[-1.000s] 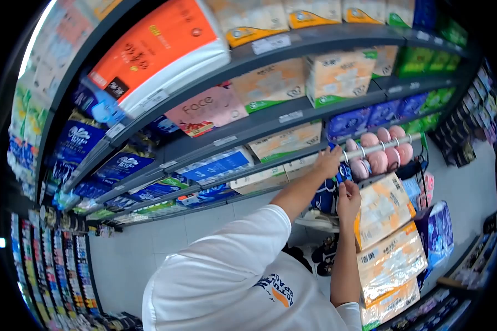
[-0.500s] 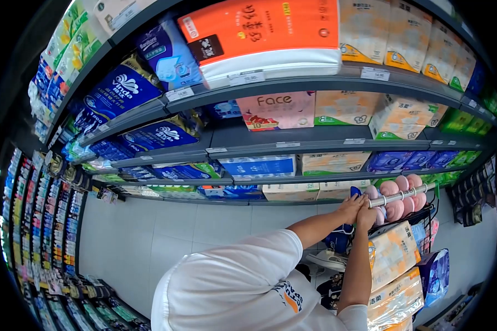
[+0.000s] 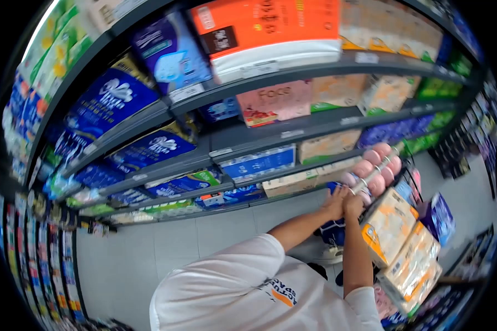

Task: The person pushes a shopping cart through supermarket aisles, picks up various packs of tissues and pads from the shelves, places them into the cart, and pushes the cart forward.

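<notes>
My left hand is closed around the near end of a pale rod. Beside it, my right hand is wrapped round the same rod, and the two hands touch. Pink rounded pieces sit in rows on both sides of the rod; their kind is unclear. Below and to the right are orange-and-white tissue packs, piled on one another. The black wire frame of a cart or basket shows beside them. A purple-blue pack lies at its outer side.
Grey shelves curve along the front, holding tissue packs such as the blue Vinda packs, a pink Face pack and a large orange pack. Racks of small goods line the left side. Pale floor tiles lie between.
My view has turned, so the shelves look tilted. The rod slants more steeply now. Both hands and the piled packs appear lower or shifted in view, with the grip unchanged.
</notes>
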Demonstrator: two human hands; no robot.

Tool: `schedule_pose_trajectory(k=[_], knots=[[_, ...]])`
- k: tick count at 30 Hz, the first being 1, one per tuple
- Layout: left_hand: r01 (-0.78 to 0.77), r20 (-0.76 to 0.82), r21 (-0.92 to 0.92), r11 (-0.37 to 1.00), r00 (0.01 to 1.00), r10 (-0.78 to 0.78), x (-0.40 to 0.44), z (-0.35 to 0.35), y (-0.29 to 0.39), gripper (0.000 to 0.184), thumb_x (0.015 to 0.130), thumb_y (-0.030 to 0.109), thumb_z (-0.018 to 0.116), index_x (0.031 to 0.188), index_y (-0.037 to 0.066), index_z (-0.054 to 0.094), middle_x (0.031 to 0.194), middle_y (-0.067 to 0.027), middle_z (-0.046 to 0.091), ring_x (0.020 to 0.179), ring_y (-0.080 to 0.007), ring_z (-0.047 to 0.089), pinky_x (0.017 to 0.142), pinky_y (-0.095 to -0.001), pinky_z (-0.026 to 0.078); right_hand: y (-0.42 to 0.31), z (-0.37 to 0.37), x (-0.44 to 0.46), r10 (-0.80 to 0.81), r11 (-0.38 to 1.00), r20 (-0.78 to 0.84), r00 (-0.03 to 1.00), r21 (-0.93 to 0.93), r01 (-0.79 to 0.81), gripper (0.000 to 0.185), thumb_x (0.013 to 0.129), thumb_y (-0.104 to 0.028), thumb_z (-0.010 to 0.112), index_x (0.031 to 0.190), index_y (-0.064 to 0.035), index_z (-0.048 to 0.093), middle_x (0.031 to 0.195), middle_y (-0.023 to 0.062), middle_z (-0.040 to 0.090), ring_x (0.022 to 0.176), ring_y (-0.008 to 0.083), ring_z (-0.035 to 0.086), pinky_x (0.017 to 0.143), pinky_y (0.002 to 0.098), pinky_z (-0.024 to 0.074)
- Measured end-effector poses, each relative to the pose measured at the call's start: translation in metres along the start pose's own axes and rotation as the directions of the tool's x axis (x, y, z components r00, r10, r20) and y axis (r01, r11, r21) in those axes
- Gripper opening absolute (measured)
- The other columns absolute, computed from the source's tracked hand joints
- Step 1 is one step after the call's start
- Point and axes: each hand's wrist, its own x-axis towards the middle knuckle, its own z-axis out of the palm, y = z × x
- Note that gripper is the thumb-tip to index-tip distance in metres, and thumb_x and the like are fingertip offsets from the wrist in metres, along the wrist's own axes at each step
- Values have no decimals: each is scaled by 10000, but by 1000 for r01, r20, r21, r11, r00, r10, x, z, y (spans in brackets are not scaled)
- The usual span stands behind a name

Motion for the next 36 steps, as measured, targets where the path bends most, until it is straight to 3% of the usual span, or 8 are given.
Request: schedule_pose_trajectory(k=[3, 5, 7, 13, 25, 31, 34, 36], knots=[[-180, -295, -173, 968, 948, 123, -31, 3, -16, 545, 777, 378, 661, 1262, 171, 523, 1335, -165, 481, 1297, -375, 386, 1001, -506, 341, -1, 8, -30, -103, 994, 46, 994, -31, 104, 434, 921, -418, 504, 895, -32, 702, 861, 212, 694, 787, 360, 693, 670, 470, 550], [-286, -421, 16, 958, 867, 266, -37, 29, -43, 497, 811, 339, 601, 1247, 123, 498, 1322, -127, 482, 1248, -352, 415, 954, -545, 354, -9, 10, -48, -43, 998, 99, 994, -31, 46, 399, 918, -386, 513, 859, -44, 709, 834, 190, 701, 766, 335, 702, 656, 460, 552], [-226, -268, -78, 971, 943, 198, -66, -7, -24, 447, 776, 241, 671, 1174, 101, 524, 1187, -121, 529, 1137, -347, 470, 902, -468, 400, -12, 26, -64, -78, 997, 61, 995, 29, 76, 367, 918, -336, 508, 821, -51, 718, 830, 188, 703, 764, 338, 702, 647, 461, 550], [-332, -216, -255, 908, 935, 281, -111, 3, -61, 474, 809, 206, 654, 1230, 46, 507, 1195, -157, 510, 1150, -348, 470, 972, -419, 379, -28, 61, -110, -153, 988, 37, 988, -32, 154, 299, 895, -308, 527, 809, -96, 719, 793, 131, 708, 720, 289, 702, 622, 419, 547], [-115, -182, -393, 912, 982, 45, -230, -1, -40, 597, 873, 216, 610, 1384, 1, 387, 1414, -187, 416, 1354, -325, 342, 1120, -385, 250, -34, 53, -209, -274, 960, 138, 952, -20, 279, 278, 916, -341, 531, 869, -134, 711, 819, 44, 712, 767, 244, 693, 644, 384, 530], [-132, -230, -355, 925, 972, 51, -280, 20, -43, 465, 918, 225, 566, 1323, 24, 459, 1314, -142, 489, 1269, -278, 435, 1072, -375, 313, -25, 50, -263, -259, 964, 181, 949, 100, 245, 312, 916, -314, 506, 796, -126, 725, 801, 106, 712, 750, 280, 694, 684, 395, 540], [-13, -264, -223, 975, 963, -48, -304, 38, -50, 575, 910, 198, 563, 1416, -5, 377, 1494, -190, 336, 1418, -333, 238, 1171, -382, 124, -20, 30, -287, -301, 940, 125, 945, 204, 273, 327, 864, -364, 598, 765, -76, 718, 781, 153, 697, 761, 301, 689, 642, 449, 526], [-119, -356, -49, 992, 930, 94, -317, 46, -44, 451, 938, 190, 514, 1343, 10, 437, 1341, -160, 474, 1299, -271, 407, 1093, -375, 291, -13, 18, -296, -342, 918, 91, 935, 245, 312, 351, 839, -385, 641, 756, -52, 714, 773, 173, 690, 764, 313, 685, 625, 471, 520]])
